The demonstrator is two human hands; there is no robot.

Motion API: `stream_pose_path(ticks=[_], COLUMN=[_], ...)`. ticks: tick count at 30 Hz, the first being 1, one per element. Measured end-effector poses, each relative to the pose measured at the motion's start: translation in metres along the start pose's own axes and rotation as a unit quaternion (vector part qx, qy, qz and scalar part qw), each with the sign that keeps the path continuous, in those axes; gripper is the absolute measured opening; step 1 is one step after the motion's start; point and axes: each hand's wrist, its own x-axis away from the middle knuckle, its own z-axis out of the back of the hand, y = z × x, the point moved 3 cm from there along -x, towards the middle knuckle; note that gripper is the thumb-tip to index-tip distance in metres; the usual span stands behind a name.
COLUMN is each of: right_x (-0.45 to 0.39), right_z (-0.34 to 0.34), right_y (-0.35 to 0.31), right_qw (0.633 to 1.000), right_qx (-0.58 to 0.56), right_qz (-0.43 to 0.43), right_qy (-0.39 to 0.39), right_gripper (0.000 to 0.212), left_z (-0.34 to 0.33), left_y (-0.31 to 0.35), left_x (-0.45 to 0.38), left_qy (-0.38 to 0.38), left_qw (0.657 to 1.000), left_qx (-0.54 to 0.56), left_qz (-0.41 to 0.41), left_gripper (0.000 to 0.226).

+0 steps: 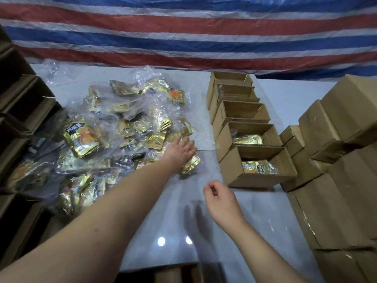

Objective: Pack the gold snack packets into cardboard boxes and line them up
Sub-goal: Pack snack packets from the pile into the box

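**Overhead glare, dark left edge, wide-angle bend**

Light falls from above: two small bright spots glare on the glossy counter (255, 211) near the bottom centre. A soft, smeared shadow lies on the counter just under the right hand (219, 198), which is slightly motion-blurred. The packets (81, 139) and their clear bags (142, 111) throw sharp glints. The left boxes (18, 111) sit in deep shade, detail lost. The right boxes (336, 160) are evenly lit. The striped tarp (183, 27) bows at the top, and edges stretch from lens distortion.
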Motion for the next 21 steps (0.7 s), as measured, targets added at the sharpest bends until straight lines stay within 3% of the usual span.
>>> stream_pose_path(ticks=[3,5,9,11,13,16,19,21], right_x=[0.004,0.003,-0.005,-0.010,-0.013,-0.015,-0.011,-0.007], right_z=[0.005,0.009,0.012,0.012,0.013,0.013,0.006,0.002], right_y=[0.017,0.020,0.008,-0.007,-0.026,-0.053,-0.075,-0.087], right_qw=[1.000,1.000,0.996,0.993,0.990,0.989,0.980,0.952], right_qx=[-0.004,-0.013,-0.058,-0.095,-0.126,-0.149,-0.192,-0.295], right_qz=[-0.012,-0.026,-0.057,-0.058,-0.035,0.004,0.006,0.032], right_qy=[-0.005,-0.001,0.025,0.042,0.046,0.015,-0.047,-0.077], right_gripper=[0.018,0.019,0.017,0.009,0.015,0.045,0.091,0.095], left_z=[-0.003,0.004,0.036,0.056,0.075,0.096,0.109,0.116], left_y=[-0.002,-0.011,-0.042,-0.058,-0.067,-0.074,-0.081,-0.088], left_x=[-0.013,-0.008,0.025,0.050,0.076,0.113,0.143,0.160], left_qy=[0.015,0.060,0.170,0.219,0.251,0.274,0.257,0.241], left_qw=[1.000,0.997,0.967,0.932,0.894,0.850,0.774,0.720], left_qx=[0.012,0.047,0.191,0.287,0.368,0.445,0.572,0.642], left_qz=[-0.017,-0.023,0.009,0.042,0.053,0.061,0.089,0.112], left_gripper=[0.079,0.082,0.065,0.057,0.058,0.065,0.061,0.054])
